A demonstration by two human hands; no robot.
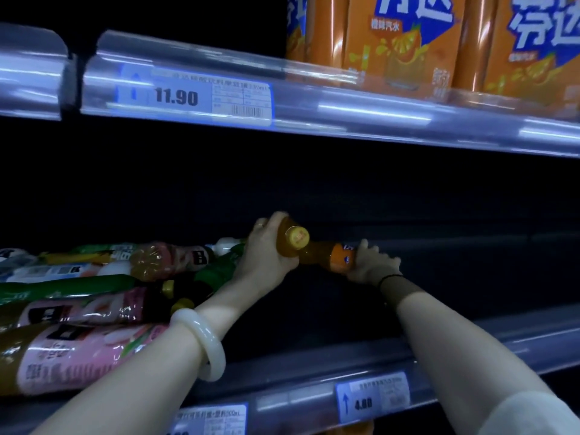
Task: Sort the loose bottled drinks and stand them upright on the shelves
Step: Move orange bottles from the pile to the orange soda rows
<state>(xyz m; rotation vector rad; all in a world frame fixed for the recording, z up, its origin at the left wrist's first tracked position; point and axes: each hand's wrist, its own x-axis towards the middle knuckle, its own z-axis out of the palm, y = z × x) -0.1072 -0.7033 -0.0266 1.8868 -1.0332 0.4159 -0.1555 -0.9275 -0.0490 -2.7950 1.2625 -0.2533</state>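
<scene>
Nearest you, the front rail [314, 390] of the lower shelf crosses the bottom of view. It carries a price tag [372, 400] reading 4.80. A 2nd tag [210, 419] to its left is cut off by the frame edge, print too small to read. A pale sleeve [533, 416] on your right arm is clipped at the corner. There's a white bangle [201, 343] on your left wrist and a thin black band [390, 277] on the right.

On the left of the shelf, a pile of loose bottles [94, 293] lies flat, stacked on each other. The closest, a pink-label bottle [62, 356] w/ brown drink, runs out of frame at the left. The farther ones overlap and blur too much to count; green, pink and white labels show.

Farther in, your left hand [266, 255] is wrapped round an orange drink bottle [292, 243], tilted w/ its yellow cap toward the camera. The lower body is hidden by your palm, so can't tell if it touches the shelf. Just beside it, your right hand [373, 265] has its fingers curled over an orange-label bottle [342, 257] lying roughly sideways. Its neck end is hidden behind the 1st bottle.

The shelf floor [439, 309] is dark; the back is too dim to make out. Above, the upper rail [345, 114] is a clear strip w/ an 11.90 tag [201, 95]. Orange packs [408, 42] stand on it at right, tops cut off.
</scene>
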